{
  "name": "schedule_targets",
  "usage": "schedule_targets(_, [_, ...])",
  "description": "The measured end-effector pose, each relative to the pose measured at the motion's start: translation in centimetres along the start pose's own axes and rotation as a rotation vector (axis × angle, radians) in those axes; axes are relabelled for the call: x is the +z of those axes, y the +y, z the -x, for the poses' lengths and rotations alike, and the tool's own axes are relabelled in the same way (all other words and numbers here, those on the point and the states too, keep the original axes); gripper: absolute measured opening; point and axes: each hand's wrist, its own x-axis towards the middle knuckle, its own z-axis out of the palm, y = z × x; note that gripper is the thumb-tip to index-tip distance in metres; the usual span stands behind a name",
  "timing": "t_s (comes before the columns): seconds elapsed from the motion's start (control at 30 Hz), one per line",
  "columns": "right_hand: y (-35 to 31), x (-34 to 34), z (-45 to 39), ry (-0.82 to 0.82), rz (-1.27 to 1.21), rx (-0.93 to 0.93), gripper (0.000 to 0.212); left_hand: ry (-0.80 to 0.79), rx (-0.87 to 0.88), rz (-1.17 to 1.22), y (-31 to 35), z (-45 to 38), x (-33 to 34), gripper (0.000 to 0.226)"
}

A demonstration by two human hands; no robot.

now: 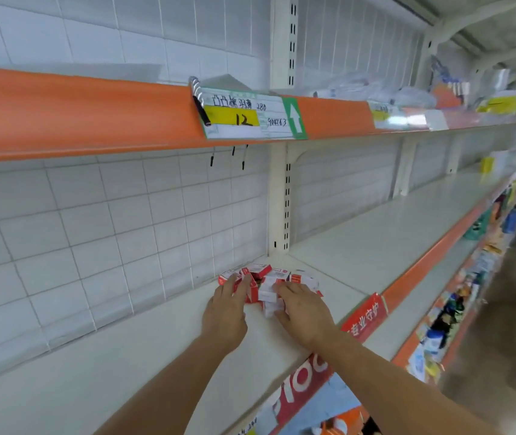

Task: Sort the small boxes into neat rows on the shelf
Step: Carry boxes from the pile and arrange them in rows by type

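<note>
Several small red-and-white boxes [264, 279] lie in a loose jumble on the white shelf [376, 246], close to the tiled back wall. My left hand [227, 307] rests palm down at the pile's left side, its straight fingers touching the leftmost boxes. At the pile's right side my right hand [305, 309] lies over the boxes, fingers spread across their tops. Both hands hide part of the pile. The boxes point in different directions, some tipped on edge.
An orange-fronted shelf [93, 120] hangs overhead with a handwritten price tag [250, 114]. A white upright post [278, 199] stands just behind the pile. A red sign [365, 317] clips to the shelf's front edge. Packaged goods [438, 324] fill lower shelves at right.
</note>
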Motion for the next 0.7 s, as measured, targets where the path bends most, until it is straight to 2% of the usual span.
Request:
schedule_targets(0.1, [0.2,0.3,-1.7,0.016,-0.043,-0.029,0.055,-0.012,0.014,-0.054,-0.1,-1.7,0.0,0.091])
schedule_targets(0.23, [0.5,1.0,-3.1,-0.014,-0.02,-0.099,0.059,-0.021,0.07,-0.116,-0.5,-3.5,0.4,0.089])
schedule_targets(0.33, [0.6,1.4,-3.7,-0.031,-0.015,-0.16,0.06,-0.01,0.097,-0.112,-0.5,-4.2,0.8,0.079])
schedule_targets(0.53, [1.1,0.9,-4.8,-0.095,0.122,-0.218,0.066,0.119,0.12,-0.251,-2.0,-4.7,0.8,0.039])
schedule_targets(0.7, [1.5,1.0,-5.2,-0.081,0.14,-0.137,0.056,0.138,0.168,-0.268,-2.7,-4.1,0.0,0.034])
